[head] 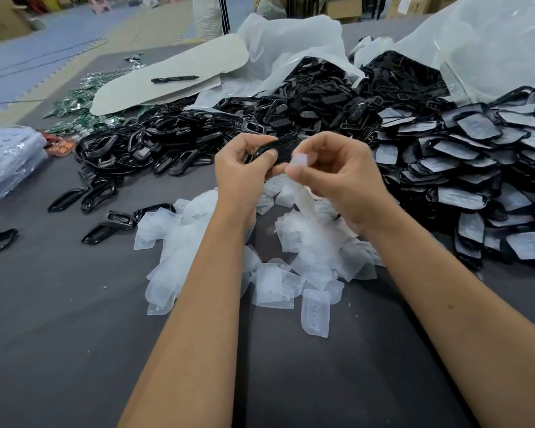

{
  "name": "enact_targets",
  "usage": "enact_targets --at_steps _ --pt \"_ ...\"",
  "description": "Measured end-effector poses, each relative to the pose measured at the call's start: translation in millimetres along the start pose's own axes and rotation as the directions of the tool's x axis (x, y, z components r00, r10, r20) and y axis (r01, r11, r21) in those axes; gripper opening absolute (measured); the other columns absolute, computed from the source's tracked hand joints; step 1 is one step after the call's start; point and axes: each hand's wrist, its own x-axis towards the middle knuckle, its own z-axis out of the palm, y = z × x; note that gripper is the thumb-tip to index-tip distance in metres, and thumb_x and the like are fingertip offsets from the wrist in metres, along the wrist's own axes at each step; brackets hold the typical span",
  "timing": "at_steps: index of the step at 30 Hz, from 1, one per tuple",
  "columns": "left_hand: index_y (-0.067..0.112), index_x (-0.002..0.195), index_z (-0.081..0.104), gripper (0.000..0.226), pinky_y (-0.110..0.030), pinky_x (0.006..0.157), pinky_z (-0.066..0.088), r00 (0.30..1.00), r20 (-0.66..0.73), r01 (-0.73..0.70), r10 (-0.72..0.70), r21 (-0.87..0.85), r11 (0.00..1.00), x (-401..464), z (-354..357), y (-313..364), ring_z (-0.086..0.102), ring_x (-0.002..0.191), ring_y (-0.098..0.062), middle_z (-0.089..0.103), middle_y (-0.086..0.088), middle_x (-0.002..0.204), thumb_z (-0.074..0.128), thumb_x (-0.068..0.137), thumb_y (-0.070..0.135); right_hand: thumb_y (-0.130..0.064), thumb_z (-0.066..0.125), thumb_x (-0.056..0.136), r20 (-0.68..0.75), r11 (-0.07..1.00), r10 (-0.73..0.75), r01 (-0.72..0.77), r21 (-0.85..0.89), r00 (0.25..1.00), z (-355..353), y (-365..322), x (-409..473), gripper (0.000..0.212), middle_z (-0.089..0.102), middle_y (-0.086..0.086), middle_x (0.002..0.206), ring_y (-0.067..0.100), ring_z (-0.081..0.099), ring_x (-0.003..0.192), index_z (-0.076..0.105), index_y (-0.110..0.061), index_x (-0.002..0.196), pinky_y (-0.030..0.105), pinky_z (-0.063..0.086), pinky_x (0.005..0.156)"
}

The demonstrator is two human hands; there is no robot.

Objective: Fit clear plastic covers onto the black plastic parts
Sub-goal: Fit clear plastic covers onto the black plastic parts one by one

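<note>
Honestly the only open room I've got is the near strip of the grey table (pixel 59 350) and the bare patch at the left, with a few stray black parts (pixel 67 199) dotted across it. Dead ahead sits the heap of clear covers (pixel 309 248). The right side is walled off by the stack of covered parts (pixel 476 168), the back by 2 spilling bags (pixel 491 41) and black frames (pixel 142 143).

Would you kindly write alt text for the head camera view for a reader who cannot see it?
A person's left hand grips a black plastic part while the right hand pinches a clear plastic cover against it, above a heap of loose clear covers on a grey table. Piles of black parts lie behind, covered ones on the right.
</note>
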Motion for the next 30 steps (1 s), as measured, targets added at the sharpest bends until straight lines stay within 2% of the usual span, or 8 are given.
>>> enact_targets --at_steps 2,4,8,13,16,19,23,30 --pt "0.006 0.089 0.07 0.02 -0.024 0.064 0.058 0.999 0.027 0.028 -0.028 0.0 1.0 -3 6 -1 0.071 0.06 -0.019 0.07 -0.018 0.09 0.064 0.09 -0.012 -0.016 0.088 0.079 -0.12 0.994 0.049 -0.036 0.103 0.992 -6 8 -1 0.022 0.059 0.002 0.072 0.015 0.059 0.057 0.067 -0.012 0.088 0.021 0.044 0.05" --pt "0.004 0.089 0.067 0.017 -0.026 0.065 0.059 0.998 0.038 0.046 -0.046 -0.002 0.999 -5 10 -3 0.072 0.06 -0.023 0.072 -0.02 0.09 0.062 0.09 -0.013 -0.021 0.088 0.078 -0.182 0.983 0.103 -0.071 0.171 0.978 -9 14 -1 0.025 0.059 -0.007 0.065 0.006 0.049 0.05 0.064 -0.018 0.079 0.018 0.04 0.046" --pt "0.002 0.09 0.065 0.014 -0.025 0.064 0.059 0.998 0.018 0.067 -0.068 0.02 0.998 -6 11 -5 0.075 0.064 -0.027 0.068 -0.034 0.105 0.062 0.089 -0.012 -0.024 0.085 0.08 -0.218 0.967 0.15 -0.098 0.233 0.964 -9 20 -1 0.029 0.059 0.0 0.063 0.012 0.047 0.051 0.058 -0.018 0.074 0.021 0.036 0.044" --pt "0.002 0.09 0.065 0.015 -0.025 0.062 0.058 0.997 -0.022 0.08 -0.079 0.045 0.996 -6 13 -7 0.073 0.06 -0.023 0.067 -0.033 0.102 0.061 0.089 -0.012 -0.01 0.071 0.099 -0.227 0.971 0.14 -0.089 0.221 0.964 -8 24 1 0.02 0.075 0.012 0.078 0.02 0.069 0.062 0.056 -0.011 0.086 0.02 0.044 0.045" --pt "0.002 0.09 0.065 0.016 -0.027 0.063 0.059 0.996 -0.023 0.091 -0.09 0.026 0.996 -6 13 -6 0.073 0.06 -0.024 0.066 -0.033 0.1 0.061 0.089 -0.013 -0.005 0.071 0.097 -0.253 0.971 0.141 -0.084 0.225 0.957 -8 25 1 0.017 0.076 0.017 0.085 0.015 0.063 0.058 0.056 -0.008 0.09 0.02 0.041 0.045" --pt "0.001 0.091 0.065 0.016 -0.028 0.066 0.059 0.997 -0.002 0.083 -0.083 0.031 0.996 -6 13 -7 0.072 0.06 -0.025 0.067 -0.032 0.098 0.06 0.089 -0.014 -0.004 0.072 0.095 -0.258 0.98 0.127 -0.081 0.184 0.958 -8 28 2 0.01 0.073 0.025 0.09 0.012 0.056 0.062 0.066 -0.009 0.089 0.019 0.041 0.051" --pt "0.002 0.092 0.067 0.017 -0.026 0.065 0.059 0.998 0.004 0.068 -0.069 0.05 0.996 -5 13 -8 0.072 0.06 -0.024 0.068 -0.024 0.092 0.061 0.089 -0.013 0.001 0.064 0.099 -0.276 0.974 0.175 -0.126 0.189 0.945 -9 30 4 0.011 0.078 0.012 0.089 0.01 0.059 0.064 0.072 -0.003 0.105 0.018 0.044 0.055" --pt "0.003 0.093 0.068 0.016 -0.027 0.066 0.059 0.998 0.006 0.062 -0.062 0.072 0.995 -3 14 -11 0.073 0.061 -0.025 0.066 -0.033 0.097 0.062 0.089 -0.011 0.005 0.07 0.093 -0.304 0.974 0.166 -0.107 0.201 0.938 -7 30 4 0.01 0.076 0.016 0.083 0.014 0.059 0.058 0.068 0.0 0.101 0.022 0.042 0.047"
